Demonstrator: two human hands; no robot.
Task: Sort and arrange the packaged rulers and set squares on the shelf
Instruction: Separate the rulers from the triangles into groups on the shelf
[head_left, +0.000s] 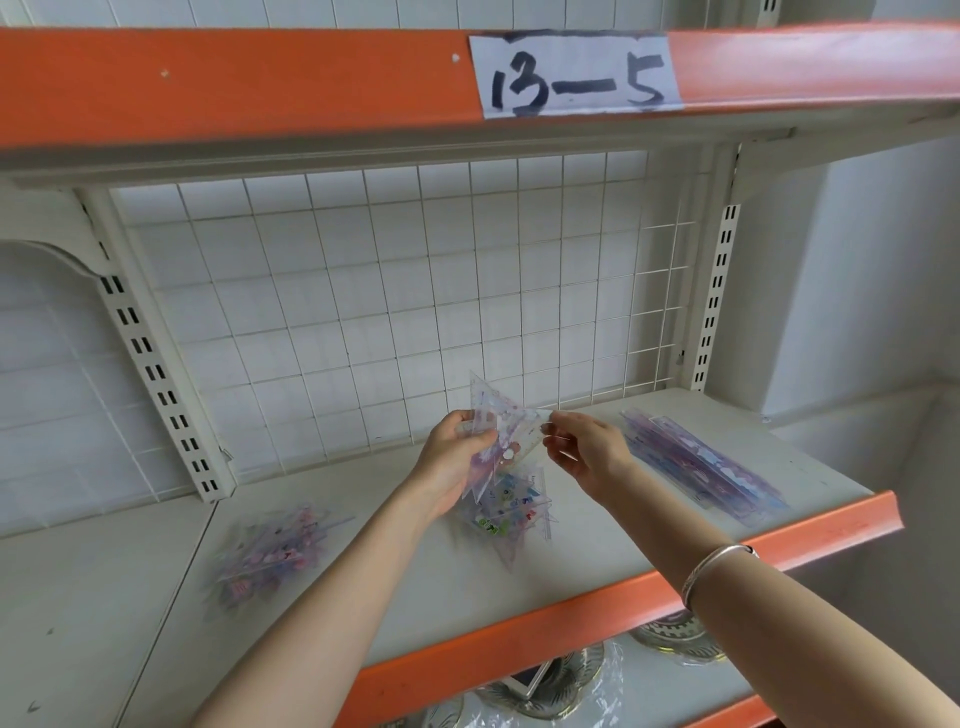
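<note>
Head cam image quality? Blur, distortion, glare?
Head view: wide-angle lens bows the upper orange shelf edge; light soft, no hard shadows; left pile of packs smeared; held set squares, between left hand and right hand, transparent, outlines faint.

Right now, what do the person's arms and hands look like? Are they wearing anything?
Both arms are bare, with no sleeves in view and no gloves on the left hand or the right hand. The only thing worn is a slim, shiny silver bangle round the right wrist. I can see no rings and no watch.
</note>
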